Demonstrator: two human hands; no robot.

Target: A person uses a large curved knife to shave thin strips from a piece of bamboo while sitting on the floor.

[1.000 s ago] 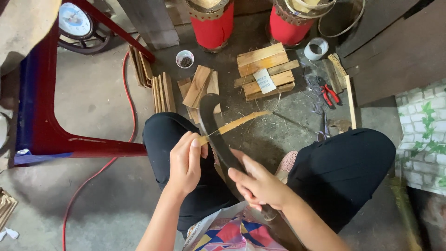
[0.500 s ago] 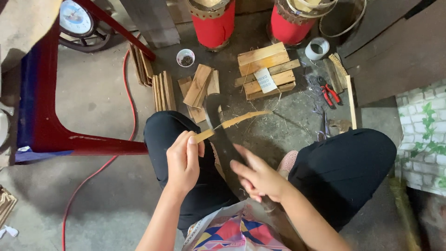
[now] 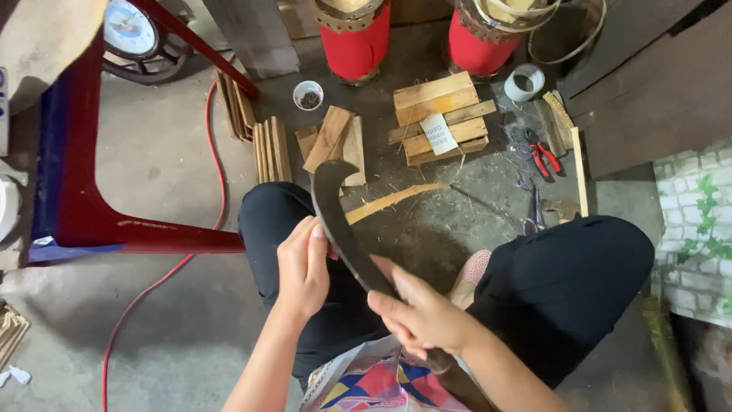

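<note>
**Curved blade and bamboo strip held over the lap**

I see a cluttered concrete floor ahead of my knees. A stack of short wood blocks (image 3: 441, 116) sits near centre, with a small printed card (image 3: 439, 133) lying on it. Left of that, loose wood pieces (image 3: 334, 141) lean on each other, and a row of thin slats (image 3: 271, 149) stands on edge just beside them. A small white cup (image 3: 308, 95) with dark contents sits above those. Two red drums (image 3: 355, 34) stand at the top edge. A tape roll (image 3: 525, 82) and red-handled pliers (image 3: 544, 156) lie to the right, well apart from my hands. A red frame (image 3: 114, 221) and a red hose (image 3: 210, 152) run along the left. Nothing blocks the view of the hands; my own black-clad knees flank them.

My left hand (image 3: 303, 267) is curled closed around the near end of a bamboo strip (image 3: 393, 200). The strip's long axis runs from that hand up and to the right, free tip pointing toward the wood blocks, slightly bowed.

My right hand (image 3: 423, 313) is closed around the grip of a dark curved blade (image 3: 335, 214); fingers wrapped, thumb along the top. The blade's long axis runs from lower right to upper left, hooked tip pointing away from me, and it crosses the strip just beside my left hand.
</note>
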